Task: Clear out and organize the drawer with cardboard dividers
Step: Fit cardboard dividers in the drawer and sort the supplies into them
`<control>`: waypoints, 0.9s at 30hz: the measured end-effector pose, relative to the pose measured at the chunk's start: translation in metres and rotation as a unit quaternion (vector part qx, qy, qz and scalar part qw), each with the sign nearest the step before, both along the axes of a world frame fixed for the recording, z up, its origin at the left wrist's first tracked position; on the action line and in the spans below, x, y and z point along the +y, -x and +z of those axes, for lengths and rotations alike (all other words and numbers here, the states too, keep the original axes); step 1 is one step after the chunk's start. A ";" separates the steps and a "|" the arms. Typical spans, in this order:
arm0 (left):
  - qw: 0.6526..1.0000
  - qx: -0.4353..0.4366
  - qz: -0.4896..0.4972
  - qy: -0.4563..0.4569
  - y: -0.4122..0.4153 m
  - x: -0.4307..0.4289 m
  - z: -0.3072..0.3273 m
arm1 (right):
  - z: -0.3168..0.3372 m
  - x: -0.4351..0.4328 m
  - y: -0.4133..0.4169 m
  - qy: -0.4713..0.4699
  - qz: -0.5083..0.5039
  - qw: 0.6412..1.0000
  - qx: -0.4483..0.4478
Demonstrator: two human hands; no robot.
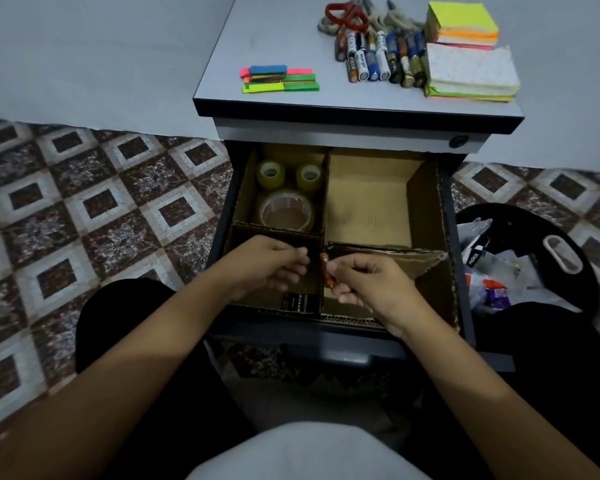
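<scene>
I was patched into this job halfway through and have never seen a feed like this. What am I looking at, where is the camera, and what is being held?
There is no machine here. A person is working with two bare hands, and the single picture comes from a camera worn on the head, looking forward and down.

Below is an open drawer split into compartments by cardboard dividers. The back-left compartment holds three tape rolls, and a few dark batteries lie in the front-left one.

The right hand pinches a small orange battery over the middle divider. The left hand is curled beside it; I cannot tell whether it holds anything.

On the cabinet top lie loose batteries, sticky-note blocks, coloured flags and red-handled scissors.
</scene>
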State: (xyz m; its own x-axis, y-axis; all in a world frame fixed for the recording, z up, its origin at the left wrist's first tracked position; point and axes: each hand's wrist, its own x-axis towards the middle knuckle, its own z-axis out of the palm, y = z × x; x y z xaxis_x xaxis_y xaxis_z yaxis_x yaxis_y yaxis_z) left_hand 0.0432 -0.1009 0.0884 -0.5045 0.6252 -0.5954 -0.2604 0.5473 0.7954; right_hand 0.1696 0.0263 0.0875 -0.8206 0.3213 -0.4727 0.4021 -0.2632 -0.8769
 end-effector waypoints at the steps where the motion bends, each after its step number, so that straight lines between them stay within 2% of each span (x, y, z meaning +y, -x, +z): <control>1: 1.000 -0.018 0.017 -0.018 -0.004 0.000 0.002 | 0.000 -0.001 0.001 -0.007 0.003 1.000 0.004; 8: 0.992 -0.073 0.081 -0.064 -0.012 0.000 0.002 | 0.002 -0.010 0.004 -0.048 0.002 0.999 0.006; 10: 0.993 -0.068 0.081 -0.060 -0.010 0.000 0.003 | 0.005 -0.008 0.002 -0.096 0.004 0.995 0.001; 11: 0.994 -0.053 0.078 -0.049 -0.008 0.000 0.002 | 0.006 -0.005 0.001 -0.154 0.004 0.988 -0.003; 12: 0.996 -0.030 0.073 -0.031 -0.005 -0.001 0.001 | 0.007 -0.001 -0.002 -0.238 0.006 0.971 -0.008; 14: 0.998 0.020 0.058 0.014 0.002 -0.003 -0.003 | 0.008 0.010 -0.010 -0.405 0.004 0.914 -0.005; 18: 0.993 0.067 0.016 0.094 0.013 -0.007 -0.015 | -0.002 0.036 -0.026 -0.587 -0.019 0.809 0.013; 21: 0.983 0.106 -0.018 0.148 0.014 -0.005 -0.025 | -0.015 0.054 -0.037 -0.633 -0.026 0.773 -0.027; 27: 0.970 0.128 -0.089 0.189 0.011 -0.002 -0.032 | -0.033 0.066 -0.050 -0.651 -0.010 0.754 -0.088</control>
State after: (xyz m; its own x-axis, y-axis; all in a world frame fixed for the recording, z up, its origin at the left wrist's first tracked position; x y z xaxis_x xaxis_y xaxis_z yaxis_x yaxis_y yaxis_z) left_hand 0.0319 -0.1031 0.0568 -0.5698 0.4778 -0.6686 0.0441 0.8302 0.5557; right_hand 0.2195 0.0918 0.0548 -0.7708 0.6187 0.1522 0.5503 0.7669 -0.3302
